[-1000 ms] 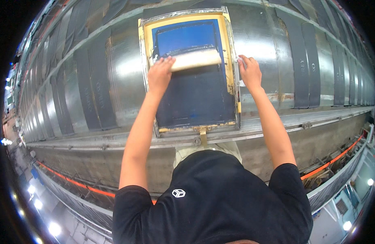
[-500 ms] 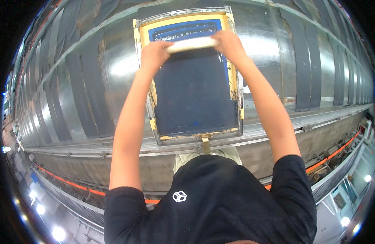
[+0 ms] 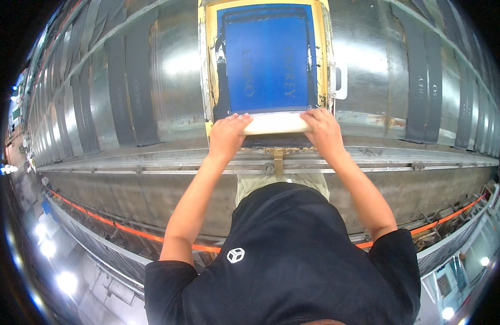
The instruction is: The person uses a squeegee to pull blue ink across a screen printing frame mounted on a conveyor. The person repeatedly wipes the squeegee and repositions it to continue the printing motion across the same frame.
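A pale squeegee lies crosswise near the close end of a screen-printing frame. My left hand is wrapped round its left end, and my right hand grips the right end. Beyond the squeegee, the blue mesh shows through, with faint lettering in it. Dark ink streaks the mesh along its sides and across the far end. A dark strip of the screen shows between the squeegee and my body. The squeegee's lower edge is hidden from view.
The frame rests on a long shiny metal table, where dark fabric panels lie to both sides. A metal rail runs along the near edge, with a brass-coloured bracket at the frame. A white handle stands right of the frame.
Both hands have drawn the squeegee from the screen's far end toward me. Mesh that was covered in dark ink now shows blue. The frame sits higher in the view.
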The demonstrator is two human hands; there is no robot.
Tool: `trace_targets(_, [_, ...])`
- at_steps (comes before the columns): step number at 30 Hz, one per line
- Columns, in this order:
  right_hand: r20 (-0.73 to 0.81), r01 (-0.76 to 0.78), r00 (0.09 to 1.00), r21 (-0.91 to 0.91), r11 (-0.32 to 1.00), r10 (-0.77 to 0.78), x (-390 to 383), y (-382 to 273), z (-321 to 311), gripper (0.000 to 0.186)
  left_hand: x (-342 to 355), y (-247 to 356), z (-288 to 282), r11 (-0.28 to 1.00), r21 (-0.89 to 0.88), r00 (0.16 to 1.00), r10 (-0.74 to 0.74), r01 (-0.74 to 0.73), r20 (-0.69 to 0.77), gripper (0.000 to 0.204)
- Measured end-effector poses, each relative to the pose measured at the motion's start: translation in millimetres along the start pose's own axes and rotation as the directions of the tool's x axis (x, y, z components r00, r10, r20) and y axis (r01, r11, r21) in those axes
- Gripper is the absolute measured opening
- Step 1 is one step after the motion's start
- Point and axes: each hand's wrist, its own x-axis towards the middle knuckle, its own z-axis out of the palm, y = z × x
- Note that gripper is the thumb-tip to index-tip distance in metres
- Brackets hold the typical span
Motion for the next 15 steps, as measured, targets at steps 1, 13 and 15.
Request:
trace_targets(1, [-0.022, 0.021, 1.000, -0.023, 1.000, -0.021, 15.6, 7.3, -1.9, 0.049, 14.1, -8.3, -3.8, 1.000, 0.002, 1.000, 0.005, -0.005, -0.015, 0.048])
trace_targets(13, [-0.163, 0.132, 0.973, -0.199, 0.971, -0.166, 310.7, 154.4, -32.8, 0.027, 322.2, -120.1, -53.5, 0.990, 0.034, 0.979, -0.140, 0.136, 0.147, 0.043])
trace_targets(15, [-0.147, 0.062, 0.985, -0.172, 0.983, -0.088, 313.3, 156.9, -29.8, 0.028, 333.1, -120.0, -54.3, 0.991, 0.063, 0.979, -0.125, 0.116, 0.162, 0.043])
